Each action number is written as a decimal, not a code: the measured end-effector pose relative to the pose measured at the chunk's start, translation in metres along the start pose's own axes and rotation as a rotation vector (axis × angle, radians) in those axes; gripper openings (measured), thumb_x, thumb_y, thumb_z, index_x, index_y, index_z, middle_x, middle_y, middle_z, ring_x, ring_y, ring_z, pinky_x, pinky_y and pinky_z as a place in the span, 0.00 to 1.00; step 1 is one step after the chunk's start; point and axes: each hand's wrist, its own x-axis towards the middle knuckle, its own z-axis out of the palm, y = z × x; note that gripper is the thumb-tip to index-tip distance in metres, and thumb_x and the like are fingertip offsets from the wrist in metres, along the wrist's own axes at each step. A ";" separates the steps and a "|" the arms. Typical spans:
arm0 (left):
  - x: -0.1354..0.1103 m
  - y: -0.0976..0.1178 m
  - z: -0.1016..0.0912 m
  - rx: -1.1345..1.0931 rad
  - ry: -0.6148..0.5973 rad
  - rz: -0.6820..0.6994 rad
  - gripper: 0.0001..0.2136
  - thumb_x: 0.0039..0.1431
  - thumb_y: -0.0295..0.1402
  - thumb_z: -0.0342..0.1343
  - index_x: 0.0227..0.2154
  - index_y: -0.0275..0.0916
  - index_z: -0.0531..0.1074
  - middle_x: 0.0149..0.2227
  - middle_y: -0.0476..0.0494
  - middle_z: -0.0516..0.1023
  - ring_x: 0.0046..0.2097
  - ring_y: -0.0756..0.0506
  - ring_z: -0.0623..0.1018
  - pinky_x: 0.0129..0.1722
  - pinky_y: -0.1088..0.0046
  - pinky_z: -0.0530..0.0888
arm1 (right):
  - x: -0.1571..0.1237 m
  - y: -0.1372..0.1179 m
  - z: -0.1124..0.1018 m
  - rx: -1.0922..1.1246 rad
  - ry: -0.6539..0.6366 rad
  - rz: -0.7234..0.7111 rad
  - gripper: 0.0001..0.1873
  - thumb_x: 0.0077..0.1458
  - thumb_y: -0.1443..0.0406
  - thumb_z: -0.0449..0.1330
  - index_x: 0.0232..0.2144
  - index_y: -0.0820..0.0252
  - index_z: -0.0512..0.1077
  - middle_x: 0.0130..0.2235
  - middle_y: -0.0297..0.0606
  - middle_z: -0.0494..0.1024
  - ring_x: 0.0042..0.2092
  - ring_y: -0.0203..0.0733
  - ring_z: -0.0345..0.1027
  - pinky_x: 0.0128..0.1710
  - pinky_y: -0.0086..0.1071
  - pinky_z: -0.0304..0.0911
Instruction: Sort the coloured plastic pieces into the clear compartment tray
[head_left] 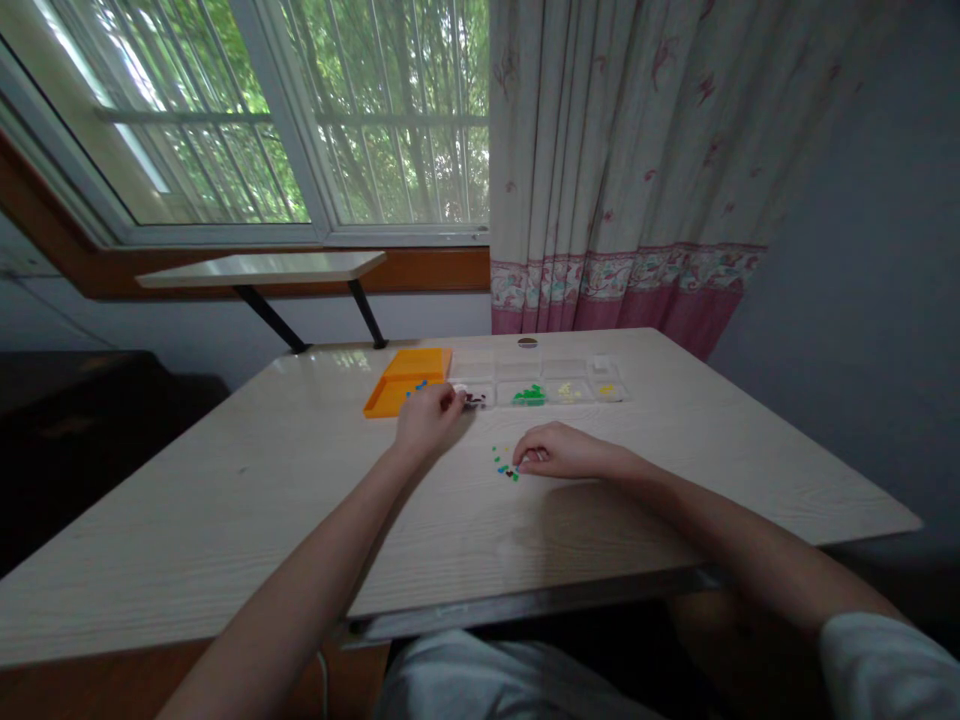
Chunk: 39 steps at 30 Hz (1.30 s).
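Note:
My left hand (pixel 429 418) reaches over the near edge of an orange box (pixel 387 398), its fingers closed beside a clear compartment with dark brown bits (pixel 475 400). What those fingers hold, if anything, is too small to make out. Blue pieces (pixel 421 385) show in the orange box just behind this hand. On the tabletop, my right hand (pixel 561 450) is pinched at the edge of a loose cluster of tiny green, blue and brown pieces (pixel 502 470). Its fingertips hide whatever lies between them.
Clear lidded boxes hold green pieces (pixel 529 396), pale yellow pieces (pixel 570 392) and yellow pieces (pixel 607 390), in a row at the back of the wooden table (pixel 247 520). A raised shelf (pixel 262 268) stands at the back left, below the window. A curtain (pixel 600 200) hangs behind.

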 end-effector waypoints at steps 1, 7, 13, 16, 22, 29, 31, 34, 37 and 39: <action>-0.001 0.003 0.001 -0.009 -0.019 0.041 0.18 0.57 0.43 0.42 0.21 0.36 0.67 0.21 0.47 0.69 0.24 0.50 0.65 0.23 0.76 0.53 | 0.000 -0.001 0.000 0.001 0.003 0.010 0.12 0.51 0.66 0.55 0.37 0.61 0.74 0.30 0.36 0.74 0.28 0.32 0.64 0.28 0.23 0.55; -0.008 0.018 0.003 -0.020 -0.070 0.172 0.17 0.58 0.41 0.43 0.20 0.36 0.67 0.20 0.47 0.68 0.24 0.51 0.65 0.24 0.77 0.54 | -0.001 -0.002 0.003 -0.018 0.020 -0.036 0.15 0.51 0.64 0.55 0.42 0.59 0.72 0.32 0.36 0.75 0.30 0.32 0.65 0.30 0.23 0.56; -0.009 0.022 0.002 -0.022 -0.066 0.204 0.17 0.58 0.39 0.43 0.21 0.36 0.68 0.20 0.47 0.69 0.24 0.51 0.65 0.25 0.76 0.55 | 0.001 -0.003 0.013 -0.032 0.074 -0.083 0.14 0.52 0.62 0.56 0.41 0.59 0.71 0.36 0.37 0.75 0.33 0.34 0.67 0.35 0.24 0.59; -0.009 0.020 0.003 -0.025 -0.056 0.212 0.16 0.58 0.40 0.43 0.21 0.36 0.68 0.20 0.47 0.69 0.24 0.51 0.65 0.25 0.77 0.55 | 0.001 -0.003 0.014 -0.037 0.053 -0.164 0.14 0.54 0.64 0.53 0.43 0.58 0.71 0.38 0.37 0.74 0.36 0.33 0.67 0.37 0.24 0.59; -0.009 0.020 0.004 -0.023 -0.058 0.224 0.16 0.58 0.40 0.44 0.21 0.36 0.68 0.20 0.47 0.69 0.23 0.51 0.65 0.24 0.77 0.55 | 0.001 -0.003 0.014 -0.063 0.033 -0.214 0.12 0.56 0.64 0.52 0.39 0.58 0.73 0.37 0.37 0.73 0.38 0.34 0.67 0.39 0.24 0.60; -0.009 0.019 0.005 -0.024 -0.052 0.242 0.16 0.58 0.39 0.43 0.21 0.36 0.68 0.20 0.47 0.69 0.23 0.51 0.65 0.24 0.77 0.55 | 0.003 -0.001 0.012 -0.043 0.057 -0.201 0.12 0.54 0.64 0.54 0.39 0.61 0.72 0.38 0.39 0.74 0.36 0.34 0.67 0.38 0.24 0.60; -0.009 0.019 0.005 -0.025 -0.046 0.245 0.16 0.58 0.39 0.44 0.21 0.36 0.68 0.20 0.47 0.69 0.23 0.51 0.65 0.24 0.77 0.55 | 0.003 0.001 0.012 -0.037 0.057 -0.204 0.11 0.54 0.64 0.55 0.38 0.62 0.72 0.36 0.39 0.74 0.35 0.33 0.67 0.37 0.24 0.61; -0.009 0.019 0.005 -0.036 -0.051 0.271 0.16 0.58 0.39 0.44 0.20 0.36 0.67 0.20 0.48 0.68 0.23 0.52 0.64 0.24 0.77 0.55 | 0.003 0.003 0.012 -0.031 0.057 -0.193 0.10 0.54 0.66 0.54 0.36 0.62 0.73 0.35 0.38 0.74 0.35 0.34 0.67 0.37 0.24 0.61; -0.010 0.019 0.005 -0.057 -0.101 0.320 0.16 0.58 0.38 0.43 0.19 0.36 0.66 0.19 0.48 0.67 0.22 0.52 0.64 0.24 0.78 0.55 | 0.003 0.006 0.012 -0.018 0.065 -0.162 0.09 0.54 0.66 0.54 0.35 0.62 0.73 0.35 0.39 0.74 0.36 0.35 0.67 0.37 0.25 0.61; -0.011 0.020 0.006 -0.064 -0.131 0.336 0.16 0.58 0.38 0.44 0.19 0.36 0.65 0.19 0.49 0.67 0.22 0.52 0.64 0.23 0.78 0.55 | 0.003 0.006 0.012 -0.007 0.071 -0.144 0.09 0.54 0.65 0.54 0.35 0.62 0.73 0.35 0.39 0.74 0.36 0.34 0.67 0.37 0.25 0.61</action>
